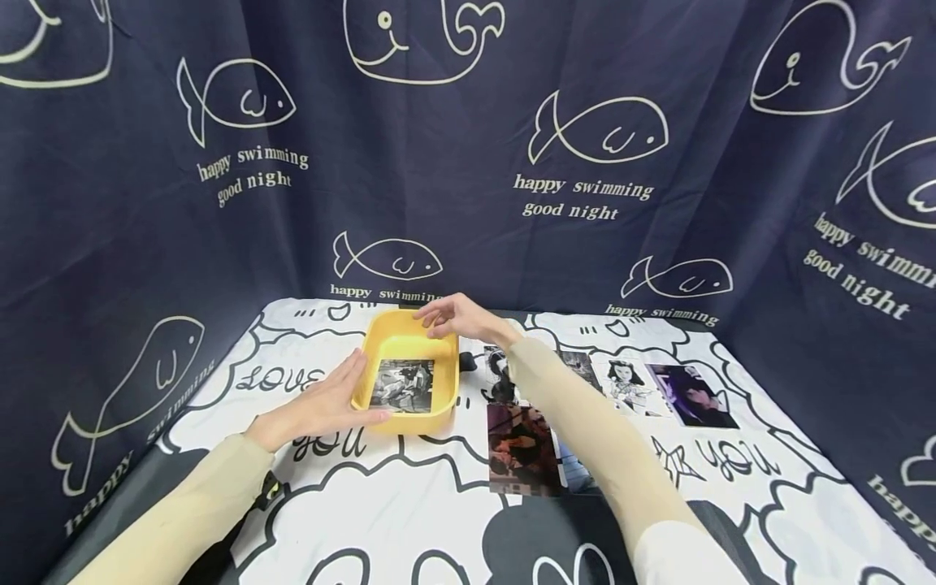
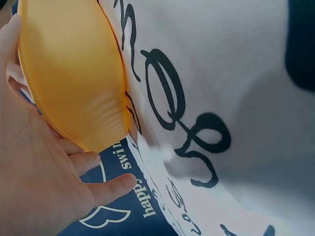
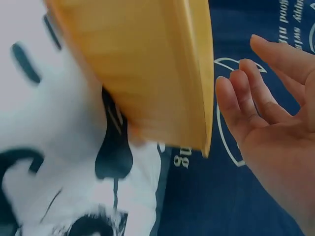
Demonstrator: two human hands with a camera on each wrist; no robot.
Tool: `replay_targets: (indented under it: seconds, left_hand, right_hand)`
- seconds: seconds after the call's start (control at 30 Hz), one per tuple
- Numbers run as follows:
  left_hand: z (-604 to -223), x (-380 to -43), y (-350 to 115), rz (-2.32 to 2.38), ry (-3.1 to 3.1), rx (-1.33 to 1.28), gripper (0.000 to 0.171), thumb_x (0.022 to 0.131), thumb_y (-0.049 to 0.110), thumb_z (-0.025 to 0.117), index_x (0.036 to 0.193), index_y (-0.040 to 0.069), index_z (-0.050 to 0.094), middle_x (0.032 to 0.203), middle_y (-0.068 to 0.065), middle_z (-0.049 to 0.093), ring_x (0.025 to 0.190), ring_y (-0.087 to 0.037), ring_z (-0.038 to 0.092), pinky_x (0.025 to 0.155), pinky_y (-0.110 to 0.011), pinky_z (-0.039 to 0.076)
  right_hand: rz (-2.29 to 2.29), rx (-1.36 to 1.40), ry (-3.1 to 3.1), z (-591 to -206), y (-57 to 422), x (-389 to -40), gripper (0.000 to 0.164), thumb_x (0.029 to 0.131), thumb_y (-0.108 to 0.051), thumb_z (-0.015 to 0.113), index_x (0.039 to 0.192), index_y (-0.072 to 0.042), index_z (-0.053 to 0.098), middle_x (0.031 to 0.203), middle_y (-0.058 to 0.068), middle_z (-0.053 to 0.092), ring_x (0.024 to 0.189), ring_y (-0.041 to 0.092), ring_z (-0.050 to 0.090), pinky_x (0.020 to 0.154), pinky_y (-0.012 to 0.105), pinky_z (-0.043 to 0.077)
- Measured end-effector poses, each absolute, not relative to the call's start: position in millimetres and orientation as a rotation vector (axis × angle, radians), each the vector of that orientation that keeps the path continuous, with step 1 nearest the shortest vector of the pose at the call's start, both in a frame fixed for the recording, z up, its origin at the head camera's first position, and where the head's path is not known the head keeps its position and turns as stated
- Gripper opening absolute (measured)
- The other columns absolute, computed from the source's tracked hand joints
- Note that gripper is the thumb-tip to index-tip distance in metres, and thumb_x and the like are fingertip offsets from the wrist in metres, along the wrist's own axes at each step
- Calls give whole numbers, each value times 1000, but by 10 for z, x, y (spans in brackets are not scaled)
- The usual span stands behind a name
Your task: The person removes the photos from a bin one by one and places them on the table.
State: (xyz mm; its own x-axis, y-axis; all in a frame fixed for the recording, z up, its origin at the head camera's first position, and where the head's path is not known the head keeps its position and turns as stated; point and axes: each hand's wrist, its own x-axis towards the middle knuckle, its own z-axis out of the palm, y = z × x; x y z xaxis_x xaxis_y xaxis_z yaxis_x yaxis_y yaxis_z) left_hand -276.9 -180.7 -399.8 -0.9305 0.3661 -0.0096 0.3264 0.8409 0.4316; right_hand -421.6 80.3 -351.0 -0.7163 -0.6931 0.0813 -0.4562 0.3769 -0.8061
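Observation:
A yellow plastic bin (image 1: 413,345) stands toward the back of the table, with a black-and-white photo print (image 1: 404,385) lying in it. My left hand (image 1: 325,404) rests against the bin's left side, its thumb stretched along the near rim. In the left wrist view, the fingers of that hand (image 2: 44,167) lie against the yellow wall (image 2: 78,73), the little finger sticking out free. Over the bin's far right corner is my right hand (image 1: 462,315). The right wrist view shows this hand (image 3: 275,108) with loosely bent fingers, holding nothing, a gap between it and the bin (image 3: 147,73).
Right of the bin lie several prints: a reddish one (image 1: 522,449), a drawn figure (image 1: 627,386) and a dark purple one (image 1: 693,396). My right forearm (image 1: 585,422) hides part of them. A small black object (image 1: 468,361) sits beside the bin. A dark-blue curtain (image 1: 468,162) hangs behind.

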Motion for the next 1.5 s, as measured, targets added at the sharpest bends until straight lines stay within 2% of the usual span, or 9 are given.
replay_targets:
  seconds: [0.23,0.43,0.53,0.73,0.87,1.1,1.27,1.5]
  left_hand:
    - [-3994,-2769,-1810,655,2921,548,119,79,75,55,154,-2,4,163,-19,-3,150,-39,6,118,-60,17]
    - [-3993,-2775,-1794,644,2930,562,118,79,75,55,154,-2,5,162,-19,-3,150,-38,7,118,-59,19]
    - [-3992,-2775,-1793,639,2934,557,119,79,75,55,154,-2,6,163,-19,-3,150,-38,7,117,-59,20]
    - [-3989,-2775,-1788,643,2937,554,115,81,70,58,154,-2,6,162,-20,-1,150,-38,8,118,-59,19]
    - [-4003,-2768,-1787,646,2935,549,116,81,72,57,154,-1,5,163,-19,-1,150,-38,8,119,-58,19]
    - [-3991,-2754,-1794,636,2945,552,118,79,75,55,154,-2,6,162,-20,1,150,-39,9,118,-58,19]
    - [-3979,-2756,-1789,643,2941,552,117,80,73,56,154,-1,5,163,-19,-1,150,-38,8,118,-58,19]
    - [-3993,-2752,-1787,639,2940,547,119,79,75,56,154,-2,5,163,-19,-1,150,-38,8,119,-57,19]
  right_hand:
    - [-1067,-1037,2314,-3604,489,-4332,40,82,6,68,121,0,65,118,29,63,89,17,66,80,27,57]
    - [-887,-997,2337,-3666,408,-4344,38,82,9,68,119,1,67,116,28,64,76,11,59,85,46,56]
    - [-817,-993,2363,-3682,392,-4348,37,81,7,69,118,0,68,113,27,64,68,14,55,81,51,53]
    - [-713,-1016,2414,-3717,348,-4376,37,79,5,72,114,-5,72,92,13,68,63,23,53,65,37,50]
    - [-686,-999,2403,-3753,324,-4393,38,78,7,72,115,-4,71,81,5,65,59,22,52,59,30,47]
    - [-522,-1014,2465,-3729,317,-4394,42,77,6,74,117,-7,71,88,7,69,60,8,54,60,20,49]
    - [-455,-1031,2494,-3728,326,-4395,43,75,6,75,116,-6,71,90,11,72,60,4,54,59,16,49]
    - [-456,-1014,2494,-3793,312,-4403,36,73,2,80,108,-6,74,76,0,64,55,4,53,53,14,45]
